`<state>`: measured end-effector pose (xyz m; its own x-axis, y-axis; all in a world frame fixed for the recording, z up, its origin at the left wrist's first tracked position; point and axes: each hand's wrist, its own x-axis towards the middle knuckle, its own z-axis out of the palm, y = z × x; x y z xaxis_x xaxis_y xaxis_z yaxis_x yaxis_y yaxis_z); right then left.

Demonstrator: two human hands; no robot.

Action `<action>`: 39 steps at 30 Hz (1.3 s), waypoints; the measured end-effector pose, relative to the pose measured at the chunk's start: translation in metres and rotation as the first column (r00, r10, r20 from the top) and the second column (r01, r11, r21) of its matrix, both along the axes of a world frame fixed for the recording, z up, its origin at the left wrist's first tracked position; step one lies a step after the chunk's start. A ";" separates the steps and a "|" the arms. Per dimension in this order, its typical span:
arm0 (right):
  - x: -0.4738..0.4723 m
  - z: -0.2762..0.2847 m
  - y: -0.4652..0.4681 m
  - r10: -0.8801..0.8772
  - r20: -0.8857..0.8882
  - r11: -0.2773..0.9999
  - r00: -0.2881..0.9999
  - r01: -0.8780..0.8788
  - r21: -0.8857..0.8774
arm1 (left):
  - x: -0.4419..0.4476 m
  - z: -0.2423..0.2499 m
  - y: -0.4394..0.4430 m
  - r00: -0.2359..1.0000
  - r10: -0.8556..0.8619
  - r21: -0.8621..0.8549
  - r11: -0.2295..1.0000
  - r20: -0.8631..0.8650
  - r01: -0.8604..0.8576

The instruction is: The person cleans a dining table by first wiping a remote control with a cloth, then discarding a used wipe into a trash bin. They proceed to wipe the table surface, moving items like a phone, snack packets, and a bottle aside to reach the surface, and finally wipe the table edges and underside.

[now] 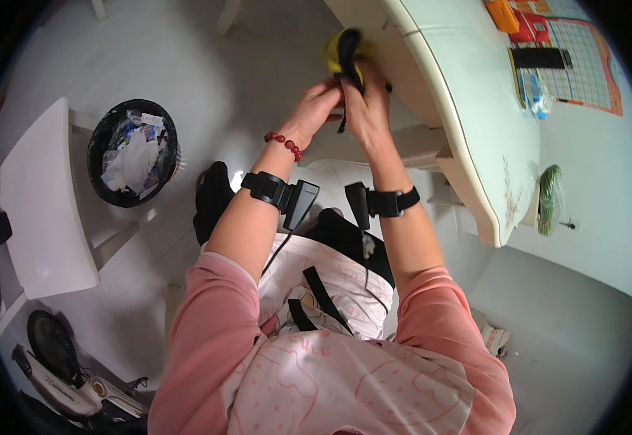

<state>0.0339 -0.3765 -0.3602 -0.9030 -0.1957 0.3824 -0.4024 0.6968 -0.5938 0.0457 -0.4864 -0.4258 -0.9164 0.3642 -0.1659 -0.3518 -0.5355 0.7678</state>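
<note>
Both hands meet beside the edge of a pale table, over the floor. Between them is a soft-looking yellow and black item, blurred by motion, so its exact kind cannot be told. My right hand grips its lower part, thumb lying along it. My left hand closes in from the other side, its fingertips at the same black part and partly hidden behind the right thumb. A thin black strip hangs below the fingers.
A black waste bin full of wrappers stands left, near a white chair. On the table's far side lie a black case, an orange item and bagged green vegetables. A scooter-like vehicle is at lower left.
</note>
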 end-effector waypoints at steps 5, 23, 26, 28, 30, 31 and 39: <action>0.116 -0.014 0.098 -0.119 0.631 0.425 0.767 0.613 -0.666 | 0.026 -0.007 0.040 0.792 -0.606 -0.384 0.750 -0.074 0.538; 0.110 -0.110 0.211 -0.196 0.738 0.279 0.645 0.758 -0.589 | 0.046 -0.015 0.100 0.888 -0.422 -0.270 0.890 -0.183 0.367; 0.122 -0.148 0.218 -0.369 0.895 0.480 0.251 0.876 -0.048 | 0.045 -0.013 0.097 0.883 -0.427 -0.276 0.888 -0.193 0.369; 0.127 -0.145 0.229 -0.351 0.864 0.450 0.361 0.874 -0.183 | 0.045 -0.013 0.096 0.910 -0.368 -0.339 0.895 -0.190 0.290; 0.127 -0.123 0.241 -0.431 0.770 0.223 0.471 0.882 -0.415 | 0.045 -0.014 0.097 0.917 -0.333 -0.409 0.885 -0.219 0.223; 0.125 -0.105 0.251 -0.382 0.688 0.151 0.617 0.776 -0.612 | 0.045 -0.015 0.097 0.911 -0.315 -0.423 0.887 -0.267 0.183; 0.103 -0.109 0.230 -0.228 0.589 0.580 0.775 0.594 -0.557 | 0.047 -0.017 0.102 0.952 -0.291 -0.169 0.947 -0.100 0.272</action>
